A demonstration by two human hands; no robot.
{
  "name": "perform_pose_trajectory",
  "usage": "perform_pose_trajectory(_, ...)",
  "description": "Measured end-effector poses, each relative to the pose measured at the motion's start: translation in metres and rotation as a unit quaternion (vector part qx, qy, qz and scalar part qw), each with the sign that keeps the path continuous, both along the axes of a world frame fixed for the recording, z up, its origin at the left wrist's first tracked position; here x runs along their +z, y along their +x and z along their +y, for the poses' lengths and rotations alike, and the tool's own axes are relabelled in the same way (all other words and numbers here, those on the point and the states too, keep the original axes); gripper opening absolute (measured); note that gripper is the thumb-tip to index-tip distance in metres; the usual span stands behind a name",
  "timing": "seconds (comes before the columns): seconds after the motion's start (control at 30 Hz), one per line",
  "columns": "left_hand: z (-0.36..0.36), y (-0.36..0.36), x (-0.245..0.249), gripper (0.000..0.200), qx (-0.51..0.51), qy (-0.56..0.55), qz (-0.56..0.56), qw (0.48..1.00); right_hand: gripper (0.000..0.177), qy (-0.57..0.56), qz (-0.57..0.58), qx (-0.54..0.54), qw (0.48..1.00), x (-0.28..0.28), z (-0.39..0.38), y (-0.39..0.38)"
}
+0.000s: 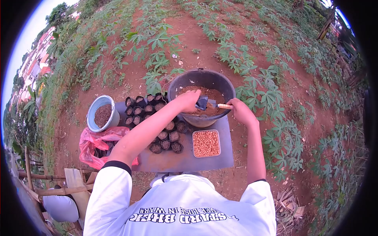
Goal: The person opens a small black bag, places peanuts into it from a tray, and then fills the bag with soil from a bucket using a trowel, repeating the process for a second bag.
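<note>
Over the large dark bucket (201, 76) of brown soil (214, 94), my left hand (188, 100) has its fingers closed on a small black plastic bag (202, 102). My right hand (238, 110), at the bucket's right rim, grips the light wooden handle of a trowel (225, 106). The trowel's metal blade lies beside the bag, and its tip is hidden there. Several black bags filled with soil (165, 144) stand in rows left of the bucket, partly covered by my left forearm. A square container of orange-brown seeds (206, 143) sits below the bucket.
The grey table (177, 162) carries a light blue bucket of dark soil (103, 115) at its left edge, with a pink plastic bag (89, 147) below it. Leafy plants (271, 92) grow beyond and to the right. Bamboo poles (65, 191) are at lower left.
</note>
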State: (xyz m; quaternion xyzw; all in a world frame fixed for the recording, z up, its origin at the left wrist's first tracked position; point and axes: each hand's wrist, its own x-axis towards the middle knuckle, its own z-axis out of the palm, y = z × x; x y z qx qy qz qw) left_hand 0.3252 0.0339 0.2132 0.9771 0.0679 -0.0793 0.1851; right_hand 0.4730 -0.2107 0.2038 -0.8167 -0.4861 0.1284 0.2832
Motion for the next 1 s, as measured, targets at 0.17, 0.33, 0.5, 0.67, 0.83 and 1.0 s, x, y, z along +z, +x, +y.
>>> perform_pose_trajectory(0.17, -0.005, -0.001, 0.003, 0.062, -0.003, -0.002, -0.007, 1.000, 0.015, -0.007, 0.002, 0.006, 1.000, 0.004, 0.009, -0.003)
perform_pose_trajectory(0.33, -0.008, -0.002, 0.002, 0.065, 0.003, 0.006, -0.042, 0.999, 0.016, -0.022, 0.010, 0.012, 1.000, 0.021, 0.023, -0.011)
perform_pose_trajectory(0.5, -0.011, -0.007, 0.003, 0.069, 0.017, -0.001, -0.082, 0.996, 0.017, -0.030, -0.014, 0.041, 0.999, 0.031, 0.039, -0.008)
perform_pose_trajectory(0.67, -0.009, -0.011, 0.002, 0.071, 0.055, -0.013, -0.083, 0.995, 0.017, -0.037, -0.053, 0.082, 0.995, 0.045, 0.055, -0.002)
perform_pose_trajectory(0.83, -0.003, -0.020, -0.009, 0.075, 0.081, -0.069, -0.167, 0.980, 0.013, -0.048, -0.058, 0.104, 0.992, 0.084, 0.076, -0.006)
perform_pose_trajectory(1.0, 0.005, -0.034, -0.015, 0.073, 0.097, -0.123, -0.232, 0.960, 0.014, -0.062, -0.089, 0.129, 0.986, 0.122, 0.103, -0.022)
